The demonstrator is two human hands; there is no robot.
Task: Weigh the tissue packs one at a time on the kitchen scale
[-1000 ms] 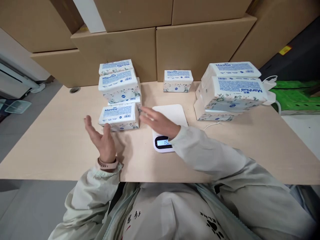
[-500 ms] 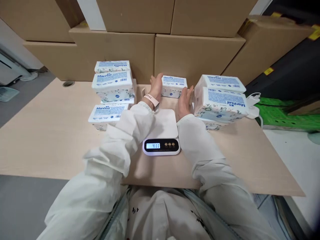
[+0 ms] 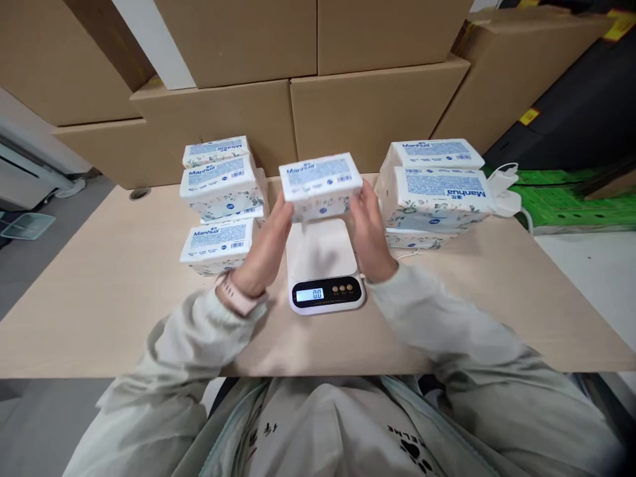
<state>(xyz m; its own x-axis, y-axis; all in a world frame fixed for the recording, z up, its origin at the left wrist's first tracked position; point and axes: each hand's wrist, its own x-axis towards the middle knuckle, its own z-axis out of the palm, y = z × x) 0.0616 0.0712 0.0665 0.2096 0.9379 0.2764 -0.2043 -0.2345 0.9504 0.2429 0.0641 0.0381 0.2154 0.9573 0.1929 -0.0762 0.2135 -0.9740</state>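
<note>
Between my two hands I hold a white and blue tissue pack (image 3: 322,187), raised over the far part of a white digital scale (image 3: 320,255). My left hand (image 3: 268,248) grips its left end, and my right hand (image 3: 368,232) grips its right end. The lit scale display (image 3: 309,294) reads 0.0, and the pack's shadow falls on the weighing plate. Left of my left hand stands a stack of similar tissue packs (image 3: 221,189), with a single pack (image 3: 218,245) in front. Another stack of packs (image 3: 440,195) stands beyond my right hand.
Large cardboard boxes (image 3: 218,122) form a wall along the table's back edge. At the right, a white power adapter with a cable (image 3: 505,192) sits beside the packs, near a green crate (image 3: 576,199). The wooden table (image 3: 124,298) has a cable hole (image 3: 140,193) at back left.
Both hands have closed on the tissue pack at the back, lifted it and brought it toward me over the scale. The display has gone from 41.1 to 0.0. My view has shifted slightly.
</note>
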